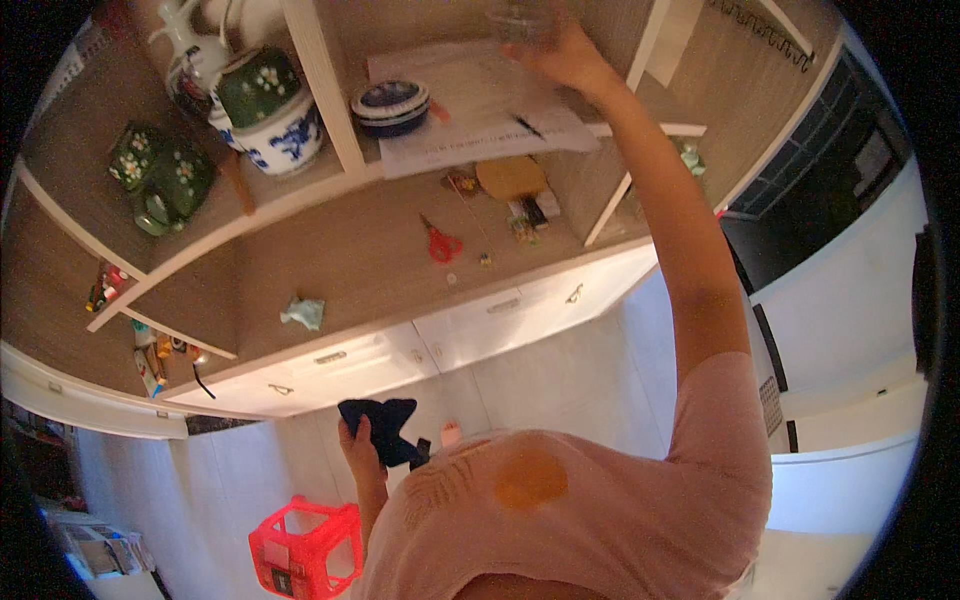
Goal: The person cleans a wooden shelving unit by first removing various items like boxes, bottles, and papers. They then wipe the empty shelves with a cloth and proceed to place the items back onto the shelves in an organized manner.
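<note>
Pale floor tiles [560, 370] fill the lower middle of the view, seen from above past a pink shirt [600, 510]. Nearest, at the bottom left, a red plastic lattice crate [305, 550] is seen standing on the floor. Just above it, the left hand [362, 445] is held low in front of the body, its grip clenched around a dark blue folded cloth [380, 428].

Beyond the floor, a row of white drawers with metal handles [400, 350] is seen under a long surface of woven tan texture [350, 260]. On the surface are laid red-handled scissors [440, 243], a small crumpled pale green cloth [304, 313], a round tan wooden disc [511, 177] and a few small items too small to identify.

Farther up, white-framed shelves are seen. On them stand a blue-and-white porcelain jar with a green floral lid [270, 115], a green floral teapot [165, 180], a round dark blue tin [390, 105] and a large white sheet of paper [470, 105].

Farthest, the right arm is stretched high, and the right hand [565, 55] is closed around a clear glass vessel [520, 20] at the top edge of the shelf; the grip looks light, and the glass is partly cut off. As a judgement, the glass would be best supported from below and moved slowly, kept clear of the shelf frame. A dark doorway and white cabinet panels [850, 300] are seen to the right.
</note>
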The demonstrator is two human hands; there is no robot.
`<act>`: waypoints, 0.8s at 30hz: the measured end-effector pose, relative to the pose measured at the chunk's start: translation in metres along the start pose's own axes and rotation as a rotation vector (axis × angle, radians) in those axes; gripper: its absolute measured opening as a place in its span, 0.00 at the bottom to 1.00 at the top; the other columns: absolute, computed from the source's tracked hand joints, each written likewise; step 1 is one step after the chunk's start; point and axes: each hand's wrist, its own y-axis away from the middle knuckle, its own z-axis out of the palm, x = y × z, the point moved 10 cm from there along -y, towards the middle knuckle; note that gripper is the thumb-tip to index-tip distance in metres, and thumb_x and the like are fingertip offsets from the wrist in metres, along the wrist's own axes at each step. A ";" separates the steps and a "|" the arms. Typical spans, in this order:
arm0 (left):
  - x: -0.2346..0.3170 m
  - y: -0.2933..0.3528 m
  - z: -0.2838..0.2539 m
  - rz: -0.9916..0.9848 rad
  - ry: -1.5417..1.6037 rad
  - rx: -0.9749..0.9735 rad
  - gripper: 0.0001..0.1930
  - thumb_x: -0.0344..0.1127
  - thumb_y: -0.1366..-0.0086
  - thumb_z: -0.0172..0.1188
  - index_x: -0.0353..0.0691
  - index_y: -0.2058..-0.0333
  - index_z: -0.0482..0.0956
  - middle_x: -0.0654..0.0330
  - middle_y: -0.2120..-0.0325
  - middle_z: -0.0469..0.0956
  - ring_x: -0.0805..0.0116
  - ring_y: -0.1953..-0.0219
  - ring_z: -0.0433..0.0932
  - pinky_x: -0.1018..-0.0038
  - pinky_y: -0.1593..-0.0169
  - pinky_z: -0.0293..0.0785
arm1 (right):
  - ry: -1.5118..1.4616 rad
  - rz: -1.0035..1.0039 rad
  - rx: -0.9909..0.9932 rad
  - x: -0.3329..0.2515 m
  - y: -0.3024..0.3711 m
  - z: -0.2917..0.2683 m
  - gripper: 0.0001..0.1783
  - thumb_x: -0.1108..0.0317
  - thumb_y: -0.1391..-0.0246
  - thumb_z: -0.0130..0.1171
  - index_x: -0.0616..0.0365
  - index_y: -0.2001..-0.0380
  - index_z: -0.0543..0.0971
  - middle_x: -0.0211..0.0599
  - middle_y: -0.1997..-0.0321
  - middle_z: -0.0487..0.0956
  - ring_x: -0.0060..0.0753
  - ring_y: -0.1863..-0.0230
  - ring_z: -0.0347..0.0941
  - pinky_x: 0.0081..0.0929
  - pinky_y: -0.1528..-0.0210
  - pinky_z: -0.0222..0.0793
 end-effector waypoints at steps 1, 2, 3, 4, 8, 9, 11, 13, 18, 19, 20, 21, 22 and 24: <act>0.000 0.002 0.000 -0.004 0.015 -0.023 0.07 0.28 0.43 0.50 0.39 0.65 0.68 0.64 0.73 0.71 0.73 0.74 0.72 0.79 0.73 0.70 | 0.004 -0.072 0.028 -0.022 0.016 -0.015 0.23 0.62 0.58 0.57 0.70 0.62 0.69 0.56 0.63 0.71 0.45 0.62 0.69 0.34 0.62 0.66; -0.008 -0.004 -0.009 -0.005 0.053 -0.054 0.07 0.28 0.43 0.50 0.39 0.64 0.68 0.63 0.73 0.71 0.71 0.73 0.72 0.78 0.72 0.70 | -0.007 -0.146 0.056 -0.044 0.032 -0.024 0.18 0.64 0.55 0.52 0.72 0.67 0.71 0.62 0.61 0.69 0.52 0.60 0.68 0.39 0.62 0.64; -0.008 -0.003 -0.006 -0.036 0.029 -0.023 0.07 0.28 0.43 0.50 0.39 0.64 0.68 0.63 0.72 0.71 0.71 0.71 0.72 0.77 0.70 0.70 | 0.021 -0.238 0.115 -0.059 0.045 -0.041 0.21 0.63 0.56 0.57 0.69 0.63 0.70 0.51 0.65 0.72 0.39 0.63 0.70 0.31 0.63 0.66; -0.007 -0.004 -0.006 -0.007 0.022 -0.029 0.07 0.28 0.43 0.50 0.39 0.64 0.68 0.63 0.71 0.71 0.71 0.71 0.72 0.77 0.69 0.70 | 0.050 -0.337 0.180 -0.073 0.061 -0.060 0.25 0.63 0.58 0.61 0.67 0.59 0.69 0.39 0.68 0.76 0.26 0.66 0.72 0.22 0.65 0.69; -0.015 -0.010 -0.030 0.027 -0.024 0.040 0.07 0.27 0.43 0.50 0.39 0.64 0.67 0.63 0.71 0.71 0.71 0.70 0.71 0.77 0.68 0.70 | -0.623 0.153 -0.290 -0.056 0.159 -0.021 0.08 0.68 0.51 0.54 0.62 0.70 0.75 0.32 0.79 0.75 0.17 0.78 0.71 0.16 0.77 0.66; -0.016 -0.008 -0.026 0.008 -0.047 0.043 0.07 0.27 0.43 0.50 0.39 0.64 0.67 0.63 0.71 0.71 0.72 0.70 0.71 0.77 0.68 0.70 | -0.557 0.209 -0.343 -0.024 0.170 0.006 0.11 0.65 0.50 0.52 0.62 0.70 0.75 0.33 0.80 0.75 0.21 0.77 0.72 0.20 0.77 0.67; -0.009 -0.006 -0.012 -0.027 -0.096 0.031 0.07 0.27 0.43 0.49 0.39 0.64 0.67 0.63 0.71 0.71 0.72 0.70 0.71 0.77 0.68 0.70 | -0.084 0.151 -0.446 0.068 0.186 0.076 0.14 0.61 0.51 0.53 0.63 0.69 0.75 0.37 0.77 0.76 0.34 0.75 0.73 0.26 0.75 0.69; -0.005 -0.004 -0.009 -0.003 -0.079 0.023 0.07 0.27 0.43 0.49 0.39 0.65 0.67 0.64 0.72 0.71 0.73 0.71 0.71 0.78 0.69 0.70 | 0.250 0.180 -0.438 0.172 0.194 0.134 0.20 0.56 0.55 0.55 0.64 0.67 0.74 0.44 0.72 0.76 0.45 0.71 0.73 0.31 0.69 0.70; -0.004 -0.009 -0.038 0.056 -0.062 0.109 0.09 0.27 0.44 0.50 0.38 0.63 0.66 0.63 0.69 0.70 0.72 0.69 0.70 0.77 0.68 0.70 | 0.474 0.335 -0.658 0.257 0.199 0.230 0.26 0.50 0.56 0.53 0.65 0.66 0.74 0.50 0.69 0.75 0.48 0.66 0.72 0.36 0.64 0.68; -0.004 -0.011 -0.045 0.081 -0.064 0.146 0.09 0.27 0.44 0.50 0.38 0.63 0.66 0.63 0.69 0.70 0.72 0.69 0.70 0.77 0.68 0.70 | 0.490 0.325 -0.693 0.258 0.198 0.238 0.26 0.50 0.56 0.52 0.66 0.66 0.74 0.51 0.68 0.75 0.48 0.66 0.72 0.36 0.64 0.68; 0.001 -0.005 -0.044 0.039 -0.123 0.173 0.11 0.28 0.44 0.51 0.38 0.61 0.66 0.63 0.68 0.70 0.71 0.67 0.70 0.77 0.66 0.69 | 0.504 0.315 -0.722 0.260 0.197 0.245 0.26 0.50 0.57 0.52 0.66 0.66 0.74 0.51 0.68 0.75 0.48 0.66 0.72 0.36 0.64 0.68; -0.001 -0.007 -0.048 0.049 -0.125 0.160 0.12 0.28 0.44 0.51 0.38 0.60 0.66 0.63 0.68 0.70 0.71 0.67 0.70 0.77 0.66 0.69 | 0.508 0.304 -0.748 0.263 0.199 0.250 0.26 0.50 0.57 0.52 0.66 0.66 0.74 0.52 0.68 0.75 0.48 0.66 0.72 0.37 0.63 0.68; -0.003 -0.006 -0.052 0.064 -0.119 0.147 0.12 0.28 0.44 0.51 0.38 0.60 0.66 0.63 0.68 0.70 0.71 0.68 0.70 0.77 0.66 0.69 | 0.508 0.284 -0.764 0.263 0.195 0.252 0.27 0.50 0.57 0.52 0.66 0.66 0.74 0.52 0.68 0.75 0.48 0.65 0.72 0.37 0.63 0.68; -0.007 -0.008 -0.059 0.070 -0.107 0.160 0.12 0.28 0.44 0.51 0.38 0.59 0.66 0.63 0.67 0.70 0.72 0.68 0.69 0.77 0.66 0.69 | 0.500 0.251 -0.791 0.262 0.194 0.258 0.27 0.50 0.57 0.51 0.67 0.65 0.74 0.53 0.68 0.75 0.49 0.65 0.72 0.38 0.63 0.67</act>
